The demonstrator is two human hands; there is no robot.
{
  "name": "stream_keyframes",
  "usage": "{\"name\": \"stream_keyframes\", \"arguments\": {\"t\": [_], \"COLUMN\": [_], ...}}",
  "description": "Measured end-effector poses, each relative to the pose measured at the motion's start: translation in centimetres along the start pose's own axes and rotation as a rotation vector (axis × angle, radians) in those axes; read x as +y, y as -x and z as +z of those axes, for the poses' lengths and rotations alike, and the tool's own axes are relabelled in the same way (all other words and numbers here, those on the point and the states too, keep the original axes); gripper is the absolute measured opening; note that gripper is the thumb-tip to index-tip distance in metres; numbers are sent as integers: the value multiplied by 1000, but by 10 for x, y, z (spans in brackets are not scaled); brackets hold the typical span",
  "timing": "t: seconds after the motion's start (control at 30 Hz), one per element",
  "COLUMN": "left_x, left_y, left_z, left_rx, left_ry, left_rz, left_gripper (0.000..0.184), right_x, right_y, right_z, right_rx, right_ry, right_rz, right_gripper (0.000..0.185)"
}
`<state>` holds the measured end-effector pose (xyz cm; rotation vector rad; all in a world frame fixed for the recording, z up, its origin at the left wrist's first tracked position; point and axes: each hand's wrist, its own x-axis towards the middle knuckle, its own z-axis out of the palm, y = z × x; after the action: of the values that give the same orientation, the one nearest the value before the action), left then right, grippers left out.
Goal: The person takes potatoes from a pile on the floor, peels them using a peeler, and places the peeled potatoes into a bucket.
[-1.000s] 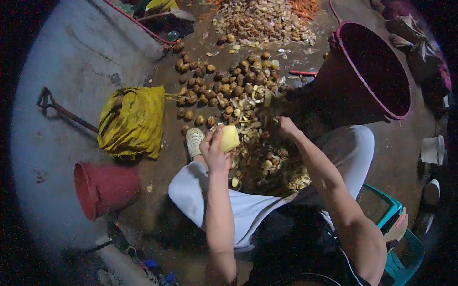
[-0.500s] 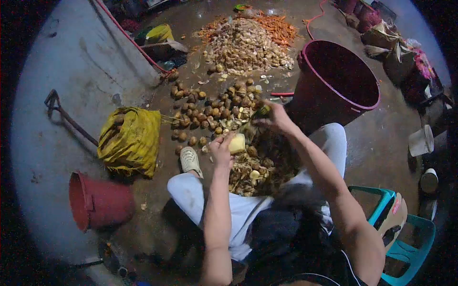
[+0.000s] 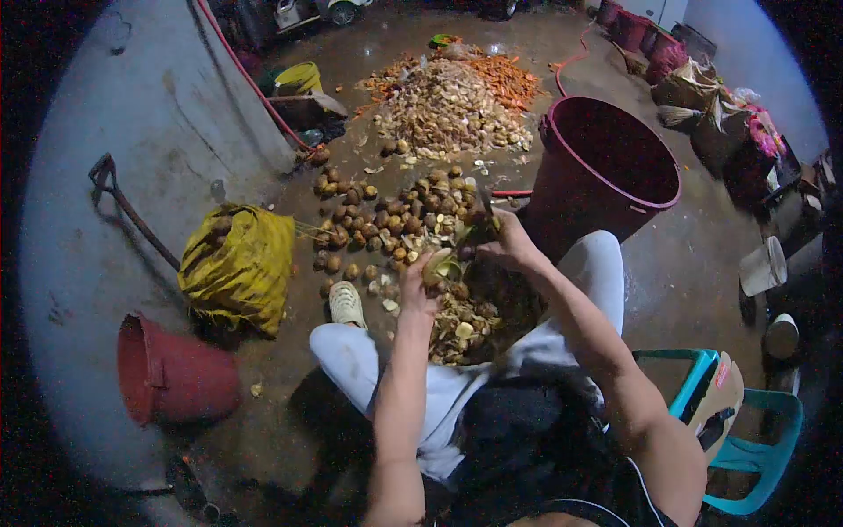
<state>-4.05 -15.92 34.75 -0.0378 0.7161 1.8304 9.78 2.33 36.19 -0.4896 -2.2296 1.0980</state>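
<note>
My left hand (image 3: 423, 285) is closed around a round root vegetable (image 3: 443, 269), its greenish-yellow cut side showing beside brownish skin. Just to the right, my right hand (image 3: 509, 241) grips what looks like a knife (image 3: 486, 204), its dark blade pointing up and away from me. The fingers partly hide the handle. Below both hands, between my legs, lies a heap of peelings (image 3: 461, 329) with pale cut pieces in it. Beyond my hands, many brown unpeeled root vegetables (image 3: 391, 211) are spread on the wet floor.
A tall maroon tub (image 3: 580, 189) stands at right, near my knee. Farther off is a pile of pale peeled pieces (image 3: 448, 110) with orange ones (image 3: 505, 81). At left are a yellow sack (image 3: 241, 268), a red bucket (image 3: 184, 373) and a long handle (image 3: 132, 215). A teal chair (image 3: 755, 452) stands behind right.
The vegetable in my left hand showed a smooth pale yellow face before; now a greenish, part-skinned side shows. My right hand has come slightly lower, and the view has tilted up a little.
</note>
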Motion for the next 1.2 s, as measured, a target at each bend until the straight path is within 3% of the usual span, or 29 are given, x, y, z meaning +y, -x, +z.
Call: {"name": "stream_keyframes", "arguments": {"t": [0.03, 0.2, 0.23, 0.27, 0.33, 0.4, 0.53, 0.6, 0.63, 0.7, 0.73, 0.8, 0.83, 0.87, 0.93, 1.0, 1.07, 1.13, 1.17, 1.2], "left_x": [3, 19, 22, 24, 27, 26, 23, 23, 20, 12, 9, 4, 3, 0, -4, -6, 10, 9, 9, 7], "left_y": [3, 16, 16, 11, -3, -19, -38, -41, -43, -50, -54, -54, -49, -47, -48, -43, -47, -39, -39, -43], "left_z": [0, 12, 17, 16, 8, -7, -12, -17, -18, -35, -43, -44, -22, -7, -4, -5, -41, -16, -11, -15], "left_rx": [-62, -163, -195, -194, -96, -141, 133, 72, 194, 225, 236, 174, 262, 346, 342, 181, -340, -162, -103, -98], "left_ry": [14, -30, -102, -101, 190, 92, 104, 41, 69, 40, 13, 16, -13, -41, -26, 52, 256, 176, 146, 89], "left_rz": [-37, 26, 155, 153, 103, 193, 128, 121, 124, 110, 96, 79, 144, 210, 151, 196, -109, 51, 103, 149], "left_gripper": [20, 17, 17, 17, 18, 17, 17, 17, 15, 18, 22, 21, 22, 24, 27, 28, 30, 30, 30, 30], "right_x": [1, 16, 21, 10, -5, -13, 14, 22, 35, 50, 57, 4, 18, -7, -2, 33, 59, 26, 8, 5], "right_y": [2, -19, -13, -10, -15, -22, -36, -39, -38, -42, -41, -45, -41, -44, -44, -49, -62, -67, -62, -56], "right_z": [6, -26, -28, -33, -40, -40, -29, -20, -13, 0, 2, 1, 18, 9, 20, 25, 12, -9, -6, 4], "right_rx": [30, 140, 106, 73, 52, 19, -36, -24, -26, 71, 73, -133, 15, -89, -128, -119, 50, 68, 1, -5], "right_ry": [-88, -362, -202, -42, -2, 26, 59, -11, -31, 172, 151, -97, 54, -4, 2, -80, -40, -20, -155, -111], "right_rz": [34, 69, 51, 36, 17, -8, 86, 10, 27, -53, -41, 196, -28, -54, -77, -22, -7, 44, 132, 2], "right_gripper": [47, 41, 41, 41, 43, 46, 53, 54, 54, 55, 55, 59, 58, 56, 52, 50, 45, 41, 40, 40]}}
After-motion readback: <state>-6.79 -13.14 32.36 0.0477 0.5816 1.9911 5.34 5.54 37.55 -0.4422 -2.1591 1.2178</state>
